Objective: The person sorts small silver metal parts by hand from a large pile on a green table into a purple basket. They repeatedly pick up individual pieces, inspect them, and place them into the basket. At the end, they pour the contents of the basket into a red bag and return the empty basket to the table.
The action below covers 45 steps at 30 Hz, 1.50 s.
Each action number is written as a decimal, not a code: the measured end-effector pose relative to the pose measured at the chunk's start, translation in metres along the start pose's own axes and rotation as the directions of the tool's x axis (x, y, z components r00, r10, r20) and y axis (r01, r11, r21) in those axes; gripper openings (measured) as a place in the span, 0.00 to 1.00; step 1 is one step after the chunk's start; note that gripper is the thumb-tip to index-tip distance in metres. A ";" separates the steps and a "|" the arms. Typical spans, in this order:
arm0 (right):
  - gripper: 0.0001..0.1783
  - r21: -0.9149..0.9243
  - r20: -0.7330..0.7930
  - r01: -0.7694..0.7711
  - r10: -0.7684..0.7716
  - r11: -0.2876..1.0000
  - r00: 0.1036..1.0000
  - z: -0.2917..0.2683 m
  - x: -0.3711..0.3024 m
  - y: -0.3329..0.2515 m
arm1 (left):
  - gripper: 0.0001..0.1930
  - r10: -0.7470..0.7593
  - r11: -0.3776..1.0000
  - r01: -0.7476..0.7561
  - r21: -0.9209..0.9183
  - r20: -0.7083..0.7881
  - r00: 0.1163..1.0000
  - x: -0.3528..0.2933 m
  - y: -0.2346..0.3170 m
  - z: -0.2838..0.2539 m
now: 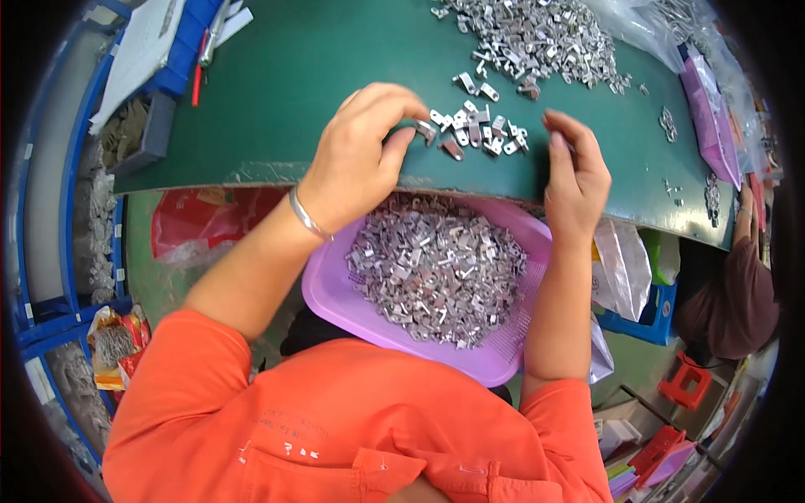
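On the green tabletop lies a small loose group of bent metal brackets (474,132), each with a hole. My left hand (360,147), a metal bangle at its wrist, is at the group's left side. Its index fingertip reaches a single bracket (426,132), while the thumb stays apart from the finger, so it looks open. To the right of the group is my right hand (577,172), fingers curved, thumb and index finger slightly apart, nothing visible between them. Below the table edge, a purple plastic basket (323,289) sits in front of me, holding a heap of similar brackets (436,272).
A large pile of brackets (545,42) spreads at the table's far side, beside clear plastic bags (641,29). A purple bin (708,117) stands at the right edge. On the left are a grey bin (155,134) and a blue rack (67,251). Another person's sleeve (742,302) shows at far right.
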State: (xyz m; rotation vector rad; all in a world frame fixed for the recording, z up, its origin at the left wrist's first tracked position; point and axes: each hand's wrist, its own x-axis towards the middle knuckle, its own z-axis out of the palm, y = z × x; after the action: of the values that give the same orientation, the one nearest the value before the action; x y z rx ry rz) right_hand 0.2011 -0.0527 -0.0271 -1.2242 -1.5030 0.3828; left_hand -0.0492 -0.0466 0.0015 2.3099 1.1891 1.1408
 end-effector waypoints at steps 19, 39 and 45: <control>0.07 0.030 0.239 0.075 -0.080 0.997 0.968 -0.003 -0.005 -0.028 | 0.03 -0.001 0.928 0.112 -0.354 0.300 0.954 -0.005 0.027 0.007; 0.11 -0.443 0.141 0.270 -0.230 0.855 0.963 0.016 0.007 -0.019 | 0.10 0.242 0.969 -0.242 -0.046 0.001 0.970 0.000 0.018 0.033; 0.10 -0.329 0.093 0.303 -0.289 0.894 0.953 0.007 0.002 -0.017 | 0.11 0.308 0.943 -0.306 -0.132 -0.007 0.951 -0.001 0.013 0.034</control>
State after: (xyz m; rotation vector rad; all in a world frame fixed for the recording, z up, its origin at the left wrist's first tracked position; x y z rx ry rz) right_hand 0.1871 -0.0558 -0.0154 -1.2277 -1.8136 -0.0613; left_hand -0.0167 -0.0529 -0.0132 2.4523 0.7373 1.2597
